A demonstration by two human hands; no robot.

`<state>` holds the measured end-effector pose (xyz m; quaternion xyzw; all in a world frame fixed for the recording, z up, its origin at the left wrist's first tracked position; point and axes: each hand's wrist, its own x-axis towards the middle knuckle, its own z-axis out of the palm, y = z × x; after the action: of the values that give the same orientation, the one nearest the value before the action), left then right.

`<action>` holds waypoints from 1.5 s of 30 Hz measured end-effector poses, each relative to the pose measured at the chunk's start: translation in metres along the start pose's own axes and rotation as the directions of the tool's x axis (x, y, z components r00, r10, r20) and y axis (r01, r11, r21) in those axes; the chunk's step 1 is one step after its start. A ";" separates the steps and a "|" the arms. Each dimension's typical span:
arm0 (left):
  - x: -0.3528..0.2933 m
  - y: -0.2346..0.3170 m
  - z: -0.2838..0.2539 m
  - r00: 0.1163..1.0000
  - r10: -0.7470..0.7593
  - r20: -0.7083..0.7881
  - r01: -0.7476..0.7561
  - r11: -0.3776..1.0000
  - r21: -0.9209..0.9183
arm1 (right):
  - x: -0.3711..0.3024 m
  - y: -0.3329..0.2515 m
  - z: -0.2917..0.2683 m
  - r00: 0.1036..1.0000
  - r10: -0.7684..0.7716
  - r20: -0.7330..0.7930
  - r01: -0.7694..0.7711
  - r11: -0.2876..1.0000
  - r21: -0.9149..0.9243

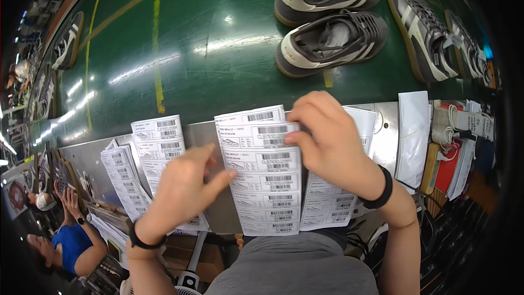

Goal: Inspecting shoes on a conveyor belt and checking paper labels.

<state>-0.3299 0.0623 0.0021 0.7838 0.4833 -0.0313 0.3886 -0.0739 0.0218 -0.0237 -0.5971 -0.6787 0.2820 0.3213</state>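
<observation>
A stack of white label sheets printed with rows of barcodes and small shoe drawings lies in front of me on a metal ledge. My right hand pinches the upper right corner of the top sheet between thumb and fingers. To the left, my left hand has its thumb and fingers apart, the thumb tip at the stack's left edge. Beneath the left hand lies another label stack, partly covered by it. More label sheets lie under my right forearm, partly hidden by the middle stack.
Beyond the ledge runs a green conveyor belt with yellow lines. A pair of dark grey sneakers stands on it; more sneakers are at right, one at far left. White cables and a red item sit right. A person in blue is lower left.
</observation>
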 end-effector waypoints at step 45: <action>-0.083 0.049 0.039 0.773 0.439 -0.459 -0.620 0.676 -0.398 | -0.079 -0.109 0.000 0.747 -0.294 -0.596 0.089 0.933 -0.348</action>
<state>-0.3229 -0.0349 0.0391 0.7463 0.2774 0.3482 0.4949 -0.1362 -0.0700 0.0522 -0.6246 -0.6213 -0.0785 0.4666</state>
